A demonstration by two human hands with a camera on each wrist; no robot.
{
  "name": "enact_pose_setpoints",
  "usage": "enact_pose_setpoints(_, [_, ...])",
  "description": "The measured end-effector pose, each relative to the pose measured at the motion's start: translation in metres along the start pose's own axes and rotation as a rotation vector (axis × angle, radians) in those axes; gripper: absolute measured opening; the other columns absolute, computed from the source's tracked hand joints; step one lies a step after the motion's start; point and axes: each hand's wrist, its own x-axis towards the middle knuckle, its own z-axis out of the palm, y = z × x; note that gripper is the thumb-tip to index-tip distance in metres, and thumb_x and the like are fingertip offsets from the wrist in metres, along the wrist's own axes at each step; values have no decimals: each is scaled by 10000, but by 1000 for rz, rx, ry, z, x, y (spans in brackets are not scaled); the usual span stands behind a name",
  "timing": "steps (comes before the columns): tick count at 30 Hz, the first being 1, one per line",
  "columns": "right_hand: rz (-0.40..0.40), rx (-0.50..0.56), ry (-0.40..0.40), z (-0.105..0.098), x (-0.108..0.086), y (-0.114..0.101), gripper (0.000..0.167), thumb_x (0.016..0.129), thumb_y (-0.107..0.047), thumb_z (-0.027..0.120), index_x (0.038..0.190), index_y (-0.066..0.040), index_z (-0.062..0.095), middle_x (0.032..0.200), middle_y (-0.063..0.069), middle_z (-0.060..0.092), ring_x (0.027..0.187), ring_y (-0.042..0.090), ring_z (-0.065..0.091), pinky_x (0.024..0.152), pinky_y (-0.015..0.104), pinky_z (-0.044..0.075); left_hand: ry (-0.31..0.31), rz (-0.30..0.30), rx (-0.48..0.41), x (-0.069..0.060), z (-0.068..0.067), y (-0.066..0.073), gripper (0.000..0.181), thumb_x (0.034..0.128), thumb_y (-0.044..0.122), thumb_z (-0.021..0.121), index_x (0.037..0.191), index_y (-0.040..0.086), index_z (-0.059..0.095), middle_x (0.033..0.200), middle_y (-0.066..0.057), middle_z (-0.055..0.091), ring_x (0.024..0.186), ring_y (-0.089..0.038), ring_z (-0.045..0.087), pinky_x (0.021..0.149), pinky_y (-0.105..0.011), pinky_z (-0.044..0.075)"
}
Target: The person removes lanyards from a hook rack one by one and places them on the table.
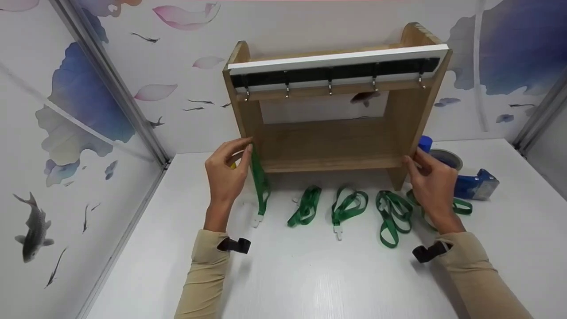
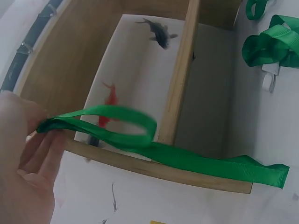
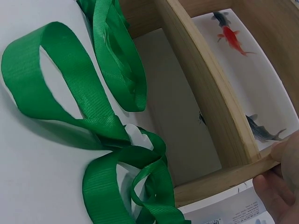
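Note:
My left hand pinches a green lanyard at its upper end, close to the left side of a wooden shelf. The strap hangs down, and its white clip is at the table. In the left wrist view the lanyard forms a loop beside the shelf's edge. With thumb and fingers, my right hand grips the edge of the shelf's right side panel. Along the shelf's top front runs a black rail with several bare metal hooks.
More green lanyards lie in a row on the white table before the shelf; one is partly behind my right hand. At the right stand a blue tape dispenser, a grey tape roll and a blue-topped object. Patterned walls enclose the table.

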Motion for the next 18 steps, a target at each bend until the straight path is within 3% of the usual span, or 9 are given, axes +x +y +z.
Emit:
enact_pose_setpoints(3, [-4,11,-1,0,0,1,448,1047,-308,730,1479,-213,662,1425,50,717,1287,293,721,965,319,609,-49,-10,23,-1,0,-1,202,1024,134,757,1217,134,818,1173,-41,796,1095,-174,794,970,-303,648])
enact_pose_setpoints(6, [-4,18,-7,1,-1,1,450,1046,-301,732,1480,-208,661,1427,50,716,1288,291,721,968,323,611,-149,-33,42,-3,-1,-2,194,1035,109,736,1205,155,818,1162,-35,776,1073,-183,799,959,-352,662])
enact_pose_setpoints(10, [1,11,-11,1,0,-1,445,1050,-289,727,1480,-189,665,1423,72,721,1285,304,726,967,363,615,-343,-95,91,-9,-1,-6,189,1045,100,719,1198,146,821,1171,-35,759,1072,-205,774,966,-426,666])
enact_pose_setpoints(14, [-3,10,-11,1,1,-1,437,1056,-265,719,1478,-167,667,1416,108,724,1280,340,727,961,391,612,-549,-156,166,-17,0,-13,202,1049,83,704,1191,156,829,1204,-26,765,1092,-201,738,990,-391,655])
enact_pose_setpoints(18, [-2,13,-9,0,1,-1,439,1056,-269,719,1480,-172,664,1417,104,723,1281,341,726,962,404,613,-704,-200,232,-25,1,-19,222,1049,53,685,1173,157,838,1206,-34,773,1053,-196,724,931,-361,658])
